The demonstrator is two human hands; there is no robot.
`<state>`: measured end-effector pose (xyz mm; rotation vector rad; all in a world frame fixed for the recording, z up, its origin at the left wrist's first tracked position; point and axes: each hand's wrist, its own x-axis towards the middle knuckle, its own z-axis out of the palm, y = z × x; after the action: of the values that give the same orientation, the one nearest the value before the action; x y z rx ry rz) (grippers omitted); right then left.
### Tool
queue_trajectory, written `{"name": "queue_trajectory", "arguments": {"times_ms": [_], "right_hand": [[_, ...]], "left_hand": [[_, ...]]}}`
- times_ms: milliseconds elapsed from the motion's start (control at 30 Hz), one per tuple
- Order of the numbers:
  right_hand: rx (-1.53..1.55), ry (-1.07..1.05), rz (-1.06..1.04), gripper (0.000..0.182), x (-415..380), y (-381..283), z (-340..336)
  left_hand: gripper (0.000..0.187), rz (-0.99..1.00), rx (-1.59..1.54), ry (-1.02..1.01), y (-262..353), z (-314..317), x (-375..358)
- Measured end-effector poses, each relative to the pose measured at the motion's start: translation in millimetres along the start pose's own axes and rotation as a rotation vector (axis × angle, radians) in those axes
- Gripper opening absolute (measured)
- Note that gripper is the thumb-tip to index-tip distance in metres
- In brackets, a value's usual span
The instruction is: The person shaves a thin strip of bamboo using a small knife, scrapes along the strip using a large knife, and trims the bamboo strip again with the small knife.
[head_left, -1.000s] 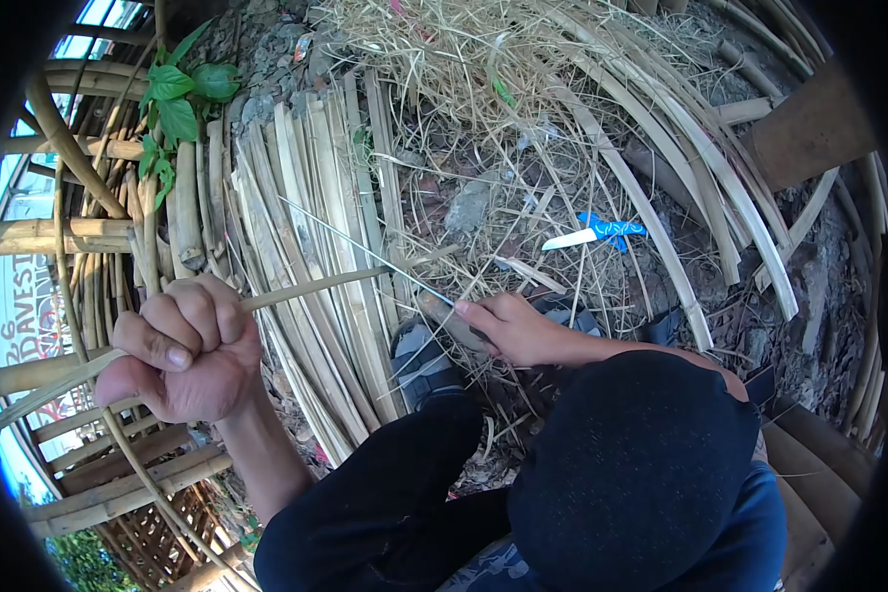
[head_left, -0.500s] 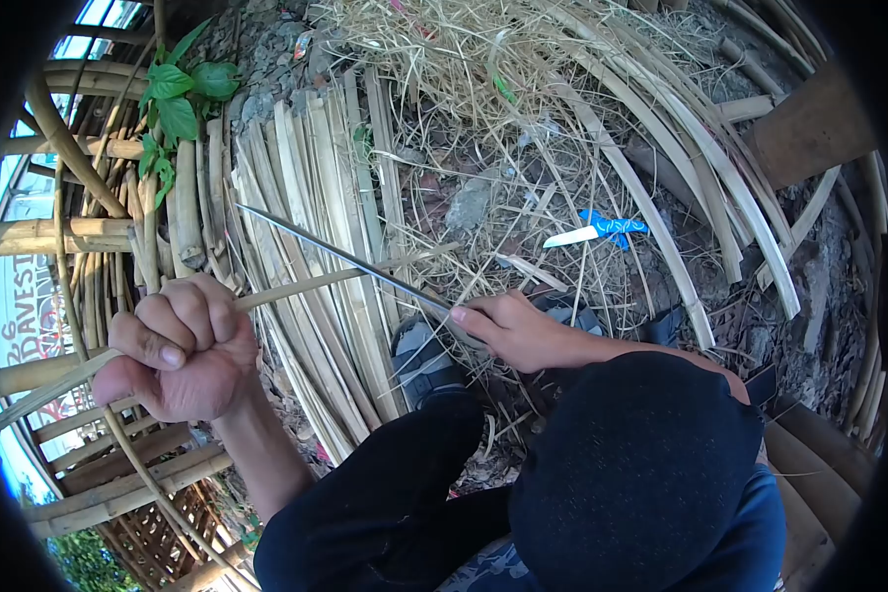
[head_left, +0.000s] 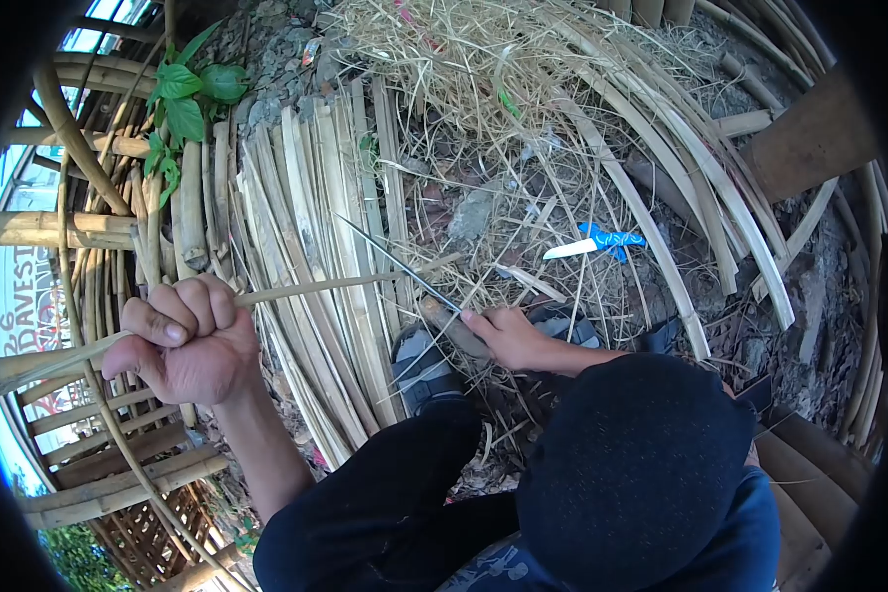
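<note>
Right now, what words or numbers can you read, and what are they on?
"DAVES", its end unclear: on the white board behind bamboo bars.
"G", an unclear mark before it: same board.
Red writing on that board: too blurred and covered to read.
Small coloured scrap near the leaves: too small to read.

A: Straight into pale, matt wood on the split strips (head_left: pixel 311 247), looking rough and fibrous!

B: Over to the held strip (head_left: pixel 335 285), also matt wood, then smooth, shiny metal along the long blade (head_left: pixel 395 260).

A: Catching smooth white on the knife blade (head_left: pixel 568 250), too small to name a material!

B: And matt dark cloth on the cap (head_left: pixel 636 474), then rough, dull stone in the rock (head_left: pixel 472 214)!
</note>
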<state>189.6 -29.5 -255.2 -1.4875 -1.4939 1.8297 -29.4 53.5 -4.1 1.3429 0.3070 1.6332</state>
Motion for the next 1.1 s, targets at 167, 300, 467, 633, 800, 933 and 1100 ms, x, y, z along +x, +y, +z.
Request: {"name": "queue_trajectory", "arguments": {"times_ms": [167,300,467,633,800,933,1100], "right_hand": [[0.048,0.018,-0.046,0.072,-3.0,-10.2,-5.0],[-0.044,0.042,0.023,0.071,1.2,-5.3,1.9],[-0.113,0.055,-0.09,0.071,-4.6,-16.5,-1.3],[-0.102,0.057,0.081,0.072,-0.2,-18.8,-7.4],[-0.066,0.086,0.035,0.071,-3.3,-23.8,-7.2],[-0.104,0.12,-0.048,0.07,3.9,-9.8,-0.3],[-0.135,0.132,-0.001,0.064,1.0,-26.0,-2.4]], "left_hand": [[0.055,0.046,0.008,0.078,0.4,-6.9,4.1],[0.056,0.035,0.086,0.134,3.7,-20.4,-1.3],[0.056,0.062,0.068,0.181,2.6,-19.9,-0.1],[0.055,0.08,0.031,0.216,0.7,-16.3,1.4],[0.055,0.077,0.029,0.212,-0.9,-12.7,5.3],[0.055,0.059,0.062,0.275,1.8,-18.5,7.7],[0.052,0.109,0.077,0.341,34.4,-39.8,18.9]]}}
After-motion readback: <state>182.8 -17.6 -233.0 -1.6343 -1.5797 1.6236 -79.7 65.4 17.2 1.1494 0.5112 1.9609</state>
